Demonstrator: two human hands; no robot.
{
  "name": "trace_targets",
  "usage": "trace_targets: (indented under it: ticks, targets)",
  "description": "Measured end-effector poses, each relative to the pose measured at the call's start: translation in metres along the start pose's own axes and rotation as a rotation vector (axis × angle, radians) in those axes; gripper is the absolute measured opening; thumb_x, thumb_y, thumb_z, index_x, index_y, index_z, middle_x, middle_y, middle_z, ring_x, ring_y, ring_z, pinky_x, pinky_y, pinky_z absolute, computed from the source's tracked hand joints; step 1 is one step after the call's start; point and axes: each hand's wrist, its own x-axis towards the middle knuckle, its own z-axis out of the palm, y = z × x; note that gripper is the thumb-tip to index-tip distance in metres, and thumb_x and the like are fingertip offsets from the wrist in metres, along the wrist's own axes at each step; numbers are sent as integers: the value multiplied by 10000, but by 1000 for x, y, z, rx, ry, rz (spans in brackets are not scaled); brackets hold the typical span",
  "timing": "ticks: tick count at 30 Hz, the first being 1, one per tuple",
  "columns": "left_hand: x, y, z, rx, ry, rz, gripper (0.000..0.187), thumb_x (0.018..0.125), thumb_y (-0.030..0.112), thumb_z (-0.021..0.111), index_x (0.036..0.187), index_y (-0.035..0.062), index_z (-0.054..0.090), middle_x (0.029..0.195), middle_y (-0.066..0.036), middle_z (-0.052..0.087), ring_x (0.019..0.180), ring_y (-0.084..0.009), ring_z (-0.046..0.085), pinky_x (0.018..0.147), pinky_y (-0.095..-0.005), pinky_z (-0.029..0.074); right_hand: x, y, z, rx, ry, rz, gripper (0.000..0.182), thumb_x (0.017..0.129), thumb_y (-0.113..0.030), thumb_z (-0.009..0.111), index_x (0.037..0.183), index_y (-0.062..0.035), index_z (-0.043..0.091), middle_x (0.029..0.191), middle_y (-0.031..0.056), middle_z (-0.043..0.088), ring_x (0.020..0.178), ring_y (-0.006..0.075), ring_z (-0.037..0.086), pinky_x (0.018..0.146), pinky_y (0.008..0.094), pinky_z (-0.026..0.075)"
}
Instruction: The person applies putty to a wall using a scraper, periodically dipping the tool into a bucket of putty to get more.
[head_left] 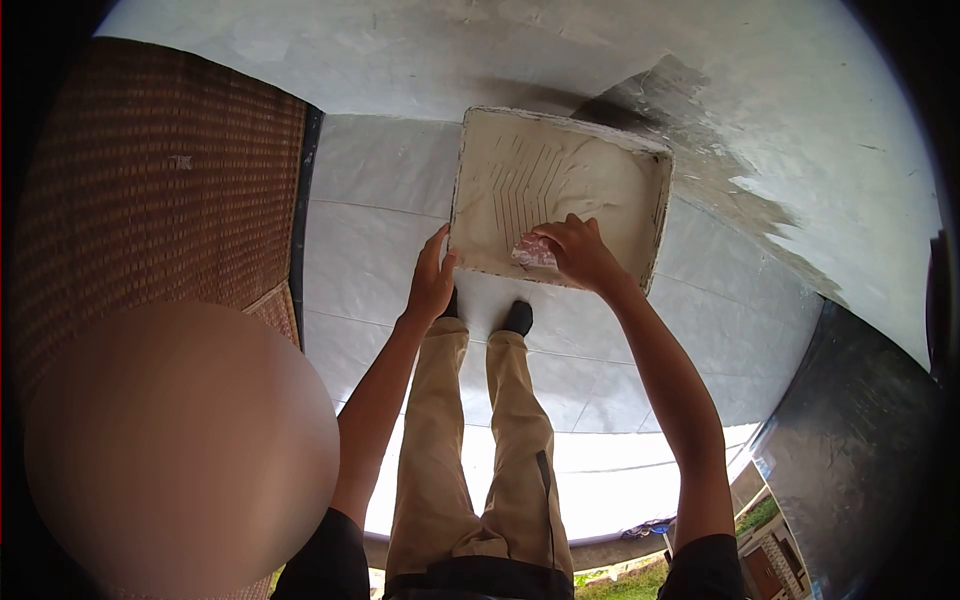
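Note:
A large rectangular paint tray, its rim smeared, lies in front of my feet, spread with thick cream-coloured paint. Ridged lines show through on its left half. My right hand is closed on a small flat pink-and-white piece, held over the near side of the tray. The piece overlaps the paint in this view; its exact kind is unclear. At the tray's left edge is my left hand, fingers stretched out and apart, with fingertips right at the rim.
Grey floor tiles surround the tray. A pale wall with a dark, patchy area rises behind it. A brown woven panel stands at left and a dark panel at right. A blurred round shape covers the lower left.

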Motion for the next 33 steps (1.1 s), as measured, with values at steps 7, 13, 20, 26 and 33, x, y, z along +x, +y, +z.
trace_targets:
  ticks: [7,13,20,26,33]
  targets:
    - [-2,-5,1,0,-4,9,475,1024,144,456,1474,6,395,1473,-186,470,1404,-296,412,1162,-382,301,-10,18,-12,-24,-61,87,243,955,-149,581,1168,-169,695,1037,37,730,1057,230,583,896,430,363]
    - [-5,-4,-3,59,6,57,466,1036,203,477,1457,14,414,1447,-194,488,1353,-337,446,1140,-410,338,-13,29,-22,-49,-124,156,244,950,-135,554,1133,-178,710,1025,44,734,1033,254,614,885,444,381]
    - [-9,-2,-12,135,32,66,483,1026,222,499,1453,12,417,1448,-202,482,1356,-350,436,1143,-425,332,-10,40,-40,-160,-224,251,244,882,-145,584,1070,-187,736,989,61,745,974,286,682,826,473,466]
    - [-9,28,-32,166,59,109,486,1018,219,508,1449,12,424,1445,-203,485,1356,-352,436,1143,-427,333,-22,71,-60,-29,-287,395,207,847,-154,599,950,-129,777,963,132,741,941,339,693,798,418,548]
    - [11,122,-75,133,97,273,455,1009,196,515,1422,14,456,1425,-191,505,1340,-345,453,1135,-425,340,-56,39,-142,526,-340,617,243,895,-113,631,1096,-55,757,1005,66,748,906,154,687,817,330,541]
